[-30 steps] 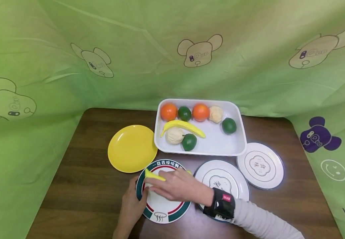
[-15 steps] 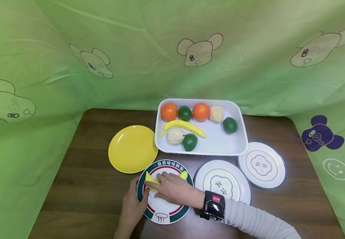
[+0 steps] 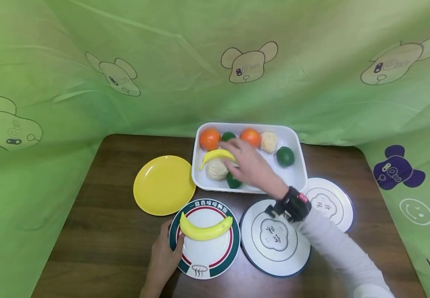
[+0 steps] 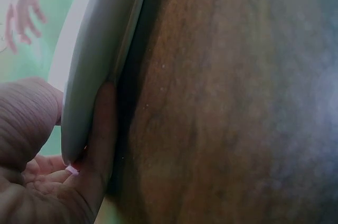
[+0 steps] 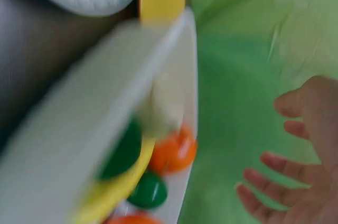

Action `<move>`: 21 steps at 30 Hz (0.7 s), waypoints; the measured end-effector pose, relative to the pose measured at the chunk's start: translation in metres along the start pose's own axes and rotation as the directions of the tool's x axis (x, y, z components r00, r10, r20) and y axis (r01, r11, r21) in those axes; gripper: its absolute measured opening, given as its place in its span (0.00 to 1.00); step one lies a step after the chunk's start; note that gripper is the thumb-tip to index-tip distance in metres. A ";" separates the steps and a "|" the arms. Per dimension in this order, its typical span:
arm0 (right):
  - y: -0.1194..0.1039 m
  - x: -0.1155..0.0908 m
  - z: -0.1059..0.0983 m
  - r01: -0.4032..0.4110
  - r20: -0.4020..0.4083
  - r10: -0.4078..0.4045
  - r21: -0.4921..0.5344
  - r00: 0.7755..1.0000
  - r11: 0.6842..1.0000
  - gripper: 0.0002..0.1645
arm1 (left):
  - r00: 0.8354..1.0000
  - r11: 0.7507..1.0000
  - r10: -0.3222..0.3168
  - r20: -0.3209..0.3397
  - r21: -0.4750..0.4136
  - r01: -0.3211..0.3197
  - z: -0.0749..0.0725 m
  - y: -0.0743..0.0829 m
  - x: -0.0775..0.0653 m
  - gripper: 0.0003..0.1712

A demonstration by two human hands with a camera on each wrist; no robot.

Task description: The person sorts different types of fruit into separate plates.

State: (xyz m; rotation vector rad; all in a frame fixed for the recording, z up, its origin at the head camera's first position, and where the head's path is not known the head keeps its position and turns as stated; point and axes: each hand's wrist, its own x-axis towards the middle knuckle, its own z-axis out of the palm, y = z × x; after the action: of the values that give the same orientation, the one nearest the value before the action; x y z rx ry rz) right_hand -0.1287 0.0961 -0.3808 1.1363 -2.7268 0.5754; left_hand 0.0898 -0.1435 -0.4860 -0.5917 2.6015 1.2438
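My left hand grips the near left rim of a white plate with a green and red border. In the left wrist view the thumb lies over the rim and a finger runs under it. A yellow banana lies across this plate. My right hand, with fingers spread and nothing held, is above the white tray. It overlaps another banana in the head view. The right wrist view shows the fingers loosely extended.
The tray also holds two oranges, several dark green fruits and two cream-coloured round pieces. A yellow plate stands left. Two white plates with dark rims, the nearer and the farther, stand right. Green curtain surrounds the table.
My right hand has let go of the banana on the green-rimmed plate and moved up and right over the tray. My left hand stays at the plate's rim.
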 end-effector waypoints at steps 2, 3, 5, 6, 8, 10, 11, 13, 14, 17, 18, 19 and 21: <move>0.019 0.010 -0.001 -0.084 0.060 0.085 -0.014 0.995 0.996 0.34 | 1.000 1.000 -0.005 0.004 0.010 0.004 -0.001 0.000 0.001 0.35; 0.025 0.015 0.000 -0.115 0.104 0.116 -0.021 0.988 0.993 0.35 | 1.000 1.000 -0.008 0.007 0.013 0.008 -0.001 0.000 0.001 0.35; 0.035 0.023 0.007 -0.136 0.192 0.140 -0.030 0.971 0.990 0.37 | 1.000 1.000 -0.015 0.006 0.020 0.015 -0.003 0.000 0.001 0.35; 0.040 0.026 0.012 -0.137 0.232 0.139 -0.026 0.963 0.990 0.37 | 1.000 1.000 -0.016 0.006 0.022 0.016 -0.003 -0.001 0.001 0.35; 0.046 0.031 0.023 -0.129 0.299 0.132 -0.029 0.945 0.991 0.37 | 1.000 1.000 -0.015 0.009 0.020 0.015 -0.003 -0.001 0.001 0.35; 0.051 0.034 0.032 -0.119 0.355 0.123 -0.032 0.927 0.992 0.37 | 1.000 1.000 -0.006 0.015 0.008 0.006 -0.003 -0.001 0.000 0.34; 0.053 0.036 0.037 -0.119 0.383 0.125 -0.038 0.915 0.992 0.37 | 1.000 1.000 0.001 0.018 0.003 -0.001 -0.002 -0.001 0.000 0.34; 0.054 0.039 0.043 -0.128 0.435 0.136 -0.049 0.890 0.991 0.38 | 1.000 1.000 0.007 0.020 -0.003 -0.007 -0.001 -0.002 -0.001 0.34; 0.053 0.040 0.046 -0.127 0.459 0.141 -0.060 0.877 0.990 0.39 | 1.000 1.000 0.011 0.019 -0.003 -0.011 -0.001 -0.002 -0.001 0.34; 0.050 0.045 0.051 -0.123 0.508 0.147 -0.080 0.849 0.989 0.41 | 1.000 1.000 0.001 0.011 0.002 -0.001 -0.001 -0.002 -0.001 0.35; 0.049 0.045 0.053 -0.110 0.519 0.142 -0.092 0.843 0.990 0.39 | 1.000 1.000 -0.002 0.009 0.003 0.002 -0.001 -0.002 -0.001 0.35; 0.048 0.046 0.054 -0.098 0.528 0.139 -0.105 0.838 0.990 0.37 | 1.000 1.000 -0.004 0.007 0.005 0.004 -0.001 -0.002 0.000 0.35; 0.046 0.045 0.057 -0.079 0.538 0.134 -0.125 0.832 0.989 0.33 | 1.000 1.000 -0.007 0.001 0.004 0.007 -0.002 -0.002 0.000 0.35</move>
State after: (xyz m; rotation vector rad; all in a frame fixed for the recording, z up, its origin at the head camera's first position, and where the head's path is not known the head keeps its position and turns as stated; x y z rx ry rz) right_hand -0.1921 0.0740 -0.4347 1.2908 -3.2685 0.1253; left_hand 0.0907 -0.1459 -0.4865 -0.5990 2.5976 1.2358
